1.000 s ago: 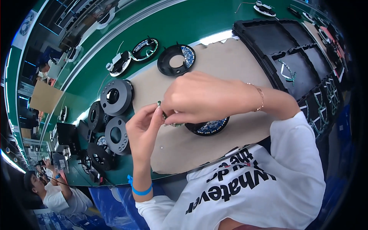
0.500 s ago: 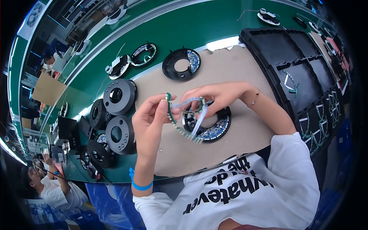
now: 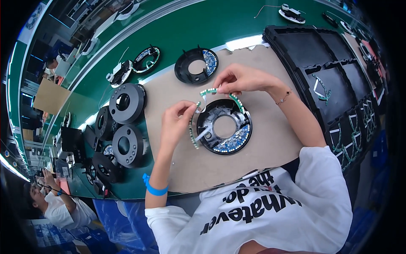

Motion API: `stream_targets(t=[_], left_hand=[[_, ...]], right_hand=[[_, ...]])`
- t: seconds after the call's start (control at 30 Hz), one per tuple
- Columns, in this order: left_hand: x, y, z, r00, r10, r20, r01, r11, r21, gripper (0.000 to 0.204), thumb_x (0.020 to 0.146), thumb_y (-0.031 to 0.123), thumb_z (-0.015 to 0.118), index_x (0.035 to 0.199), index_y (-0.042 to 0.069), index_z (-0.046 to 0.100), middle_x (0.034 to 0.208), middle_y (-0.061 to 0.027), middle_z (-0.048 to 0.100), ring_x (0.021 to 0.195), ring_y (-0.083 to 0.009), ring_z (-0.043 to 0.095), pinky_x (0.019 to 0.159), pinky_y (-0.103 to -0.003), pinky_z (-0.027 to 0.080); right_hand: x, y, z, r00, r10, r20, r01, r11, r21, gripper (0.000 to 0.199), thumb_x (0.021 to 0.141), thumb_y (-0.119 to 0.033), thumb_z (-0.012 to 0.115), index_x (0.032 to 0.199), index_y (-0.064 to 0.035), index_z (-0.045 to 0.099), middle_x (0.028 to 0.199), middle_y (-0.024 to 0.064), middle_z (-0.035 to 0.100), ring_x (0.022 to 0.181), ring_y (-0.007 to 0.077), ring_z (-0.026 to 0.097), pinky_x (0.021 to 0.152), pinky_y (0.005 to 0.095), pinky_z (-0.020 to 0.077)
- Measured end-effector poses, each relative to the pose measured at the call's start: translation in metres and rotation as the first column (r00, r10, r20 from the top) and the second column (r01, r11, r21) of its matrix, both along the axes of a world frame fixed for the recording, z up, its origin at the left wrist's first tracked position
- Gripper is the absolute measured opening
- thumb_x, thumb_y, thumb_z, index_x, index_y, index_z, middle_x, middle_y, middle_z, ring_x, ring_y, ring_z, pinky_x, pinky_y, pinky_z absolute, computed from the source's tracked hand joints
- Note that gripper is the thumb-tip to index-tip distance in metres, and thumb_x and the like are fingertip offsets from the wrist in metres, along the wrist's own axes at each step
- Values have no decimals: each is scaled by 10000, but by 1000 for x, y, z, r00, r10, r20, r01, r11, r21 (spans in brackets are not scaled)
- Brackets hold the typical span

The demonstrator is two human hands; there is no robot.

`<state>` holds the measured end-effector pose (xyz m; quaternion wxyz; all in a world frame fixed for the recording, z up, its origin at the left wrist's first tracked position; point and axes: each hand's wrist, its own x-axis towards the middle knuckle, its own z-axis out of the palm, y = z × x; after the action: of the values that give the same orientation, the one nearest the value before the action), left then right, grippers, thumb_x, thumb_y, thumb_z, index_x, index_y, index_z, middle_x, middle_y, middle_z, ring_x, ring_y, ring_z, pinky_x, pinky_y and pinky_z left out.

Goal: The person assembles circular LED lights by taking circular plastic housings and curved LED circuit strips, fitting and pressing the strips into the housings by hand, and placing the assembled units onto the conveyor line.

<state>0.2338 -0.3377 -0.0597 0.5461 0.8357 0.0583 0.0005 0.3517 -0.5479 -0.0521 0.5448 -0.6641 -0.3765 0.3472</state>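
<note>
My left hand [image 3: 175, 122] pinches one end of a curved green LED strip [image 3: 191, 132], whose free end curves down beside a round black housing [image 3: 206, 140]. Between finger and thumb, my right hand [image 3: 241, 79] grips a second curved green LED strip [image 3: 237, 101] above the housing's far rim. A white ribbon cable [image 3: 204, 100] hangs between the two strips. The housing lies on the brown mat with its inside up; a blue circuit board [image 3: 235, 139] fills its near right part. Whether the right strip touches the rim I cannot tell.
Another black housing [image 3: 182, 70] with a blue board lies beyond my hands. Grey round covers [image 3: 131, 148] stand at the left. On the right, a black compartment tray [image 3: 313, 44] holds several green strips [image 3: 323, 91]. A person [image 3: 57, 207] sits at the far left.
My hands have moved apart, the right one away from me and rightward. The two strips, bunched together before, are now spread around the housing's far and left sides.
</note>
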Motion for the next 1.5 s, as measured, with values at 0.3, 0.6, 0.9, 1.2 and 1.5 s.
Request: stream_targets(t=[0.3,0.6,0.9,1.2,1.5], left_hand=[[13,-10,-10,983,-145,115,85,907,413,117,782,102,646,862,17,654,729,-117,658,673,-200,644,639,-297,497],[6,-13,-16,929,-212,303,56,891,451,299,722,35,685,1014,53,622,960,-98,605,798,-222,620,715,-310,502],[-24,20,-15,855,-393,338,252,885,392,427,799,240,616,1197,100,550,1183,-128,520,1058,-301,499,937,-388,388],[-36,9,-23,839,-515,178,268,674,689,591,734,314,672,1279,153,507,1322,-93,424,1106,-334,388,970,-424,343],[-35,10,-20,830,-521,202,229,647,728,540,698,288,693,1204,149,566,1279,-82,469,1095,-344,393,933,-427,380]], right_hand=[[7,-6,-18,998,-5,58,22,955,-295,146,849,-131,611,820,12,624,662,24,591,551,70,564,503,207,479],[-8,-5,-10,992,-26,120,55,967,-248,132,812,-26,616,942,-8,598,740,33,546,504,85,580,476,200,493],[-6,-25,11,845,312,434,-180,931,-318,506,703,-95,699,1187,-128,552,1034,64,491,991,197,492,814,329,461],[-4,-12,-15,693,416,589,-218,899,-379,677,622,-185,781,1250,-203,528,1123,60,488,989,254,415,917,340,368],[0,-19,-12,758,383,528,-234,915,-329,647,628,-109,764,1233,-178,543,1118,71,531,1078,267,448,969,358,355]])
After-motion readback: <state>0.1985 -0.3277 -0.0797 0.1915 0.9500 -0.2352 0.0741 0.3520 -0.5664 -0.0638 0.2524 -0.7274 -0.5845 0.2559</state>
